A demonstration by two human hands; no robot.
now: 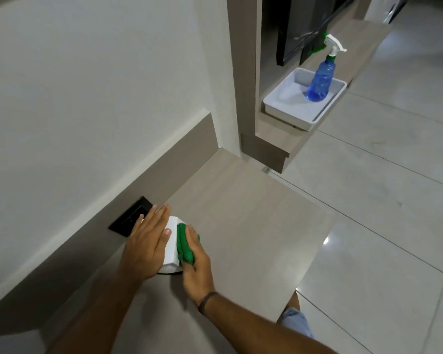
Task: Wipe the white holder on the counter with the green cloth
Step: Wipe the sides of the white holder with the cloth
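**Head view: one hand braces the holder, the other rubs it with the cloth**

Head view looks down on a pale wood-grain worktop (241, 226) with a matte, flat surface. The white holder (172, 245) sits near the back edge of the worktop, close to the raised upstand where a black socket plate (131, 221) is set. It looks like smooth hard plastic, a boxy top on a rounded base; most of its left side is hidden.

The left hand (146, 244) lies flat and open across the holder's left side, fingers stretched, grasping nothing. This is probably to pin the light piece so it cannot slide under the rubbing.

The right hand (196, 261) is curled closed round the green cloth (184, 245), a soft bunched fabric pressed against the holder's right face. Bunching likely gives a firmer pad on the smooth face.

Well apart, on a higher ledge beyond the far corner, a blue translucent spray bottle (320, 80) with a white trigger stands in a shallow pale tray (279, 104).
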